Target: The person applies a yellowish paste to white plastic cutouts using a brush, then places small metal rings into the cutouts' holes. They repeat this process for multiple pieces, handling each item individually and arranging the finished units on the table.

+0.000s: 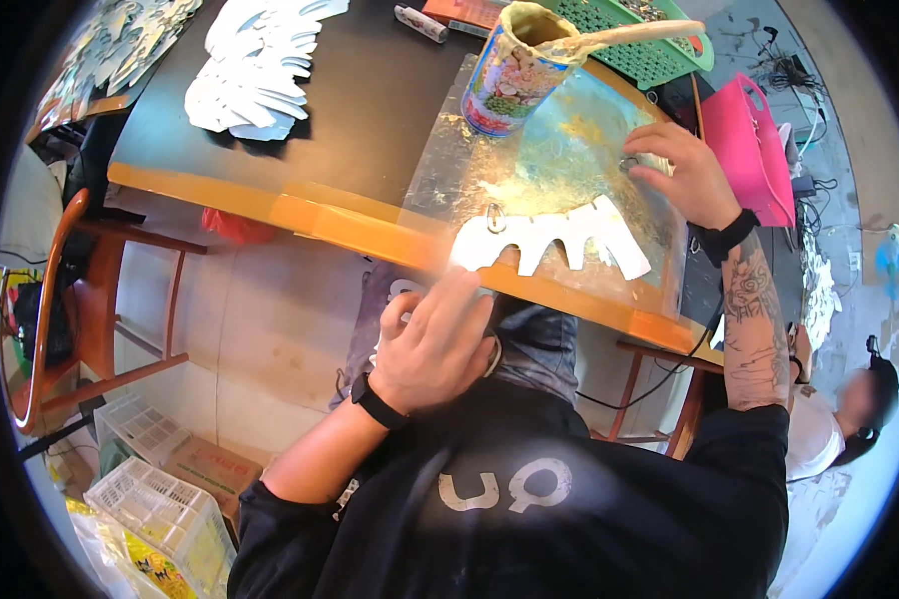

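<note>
A white flat piece (549, 240) with a row of pointed tabs lies along the table's near edge. A small metal ring (495, 219) rests on its left end. My left hand (435, 344) is just below that end, back of the hand up; its fingertips are smeared and whether they touch the piece is unclear. To the right, beyond the piece, my right hand (681, 170) is bent low over the board, thumb and forefinger closed around what looks like a small metal ring (628, 163). Behind the piece stands a printed can (509, 85) crusted with pale paste, a stick (634, 36) lying across its mouth.
A stained clear sheet (440, 150) covers the work spot. Stacked white pieces (255, 75) lie at the far left of the table. A green basket (624, 50) and a pink bag (744, 150) stand at right. A chair (55, 299) is at left; another person (829, 419) sits at right.
</note>
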Demonstrator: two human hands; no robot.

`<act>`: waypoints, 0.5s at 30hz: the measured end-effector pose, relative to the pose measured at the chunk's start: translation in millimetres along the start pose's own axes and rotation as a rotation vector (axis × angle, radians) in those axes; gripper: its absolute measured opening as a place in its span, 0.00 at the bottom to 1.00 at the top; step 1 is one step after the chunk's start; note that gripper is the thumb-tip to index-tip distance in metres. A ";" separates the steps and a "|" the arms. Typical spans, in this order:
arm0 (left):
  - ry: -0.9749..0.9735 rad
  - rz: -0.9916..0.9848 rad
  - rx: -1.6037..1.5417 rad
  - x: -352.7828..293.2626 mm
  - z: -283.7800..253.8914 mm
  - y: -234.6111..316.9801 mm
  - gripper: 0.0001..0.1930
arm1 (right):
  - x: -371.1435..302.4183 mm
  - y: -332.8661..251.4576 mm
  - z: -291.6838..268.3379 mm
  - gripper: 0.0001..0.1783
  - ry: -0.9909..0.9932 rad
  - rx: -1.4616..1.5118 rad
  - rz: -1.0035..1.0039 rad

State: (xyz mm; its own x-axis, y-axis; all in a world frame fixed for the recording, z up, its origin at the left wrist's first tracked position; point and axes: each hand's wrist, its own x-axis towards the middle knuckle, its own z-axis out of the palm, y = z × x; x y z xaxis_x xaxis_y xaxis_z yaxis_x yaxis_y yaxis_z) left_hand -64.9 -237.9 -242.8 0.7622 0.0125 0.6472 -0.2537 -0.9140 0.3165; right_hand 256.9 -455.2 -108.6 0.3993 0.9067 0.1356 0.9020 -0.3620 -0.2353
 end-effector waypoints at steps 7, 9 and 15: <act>-0.025 -0.008 0.023 -1.3 0.8 1.4 0.23 | 11.0 -36.3 0.6 0.06 0.009 0.077 0.025; -0.021 -0.010 0.045 -1.5 2.3 2.0 0.23 | 16.7 -63.1 -0.3 0.05 0.049 0.240 0.063; -0.020 -0.007 0.039 -1.1 2.9 1.9 0.23 | 32.1 -115.2 17.0 0.04 -0.176 0.632 0.319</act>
State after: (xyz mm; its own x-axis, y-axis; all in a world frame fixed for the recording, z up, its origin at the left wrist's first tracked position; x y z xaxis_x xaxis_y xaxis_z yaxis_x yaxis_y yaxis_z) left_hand -64.5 -240.9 -244.9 0.7757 0.0109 0.6310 -0.2256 -0.9290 0.2934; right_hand 163.0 -380.8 -93.5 0.5467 0.8185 -0.1767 0.4579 -0.4689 -0.7552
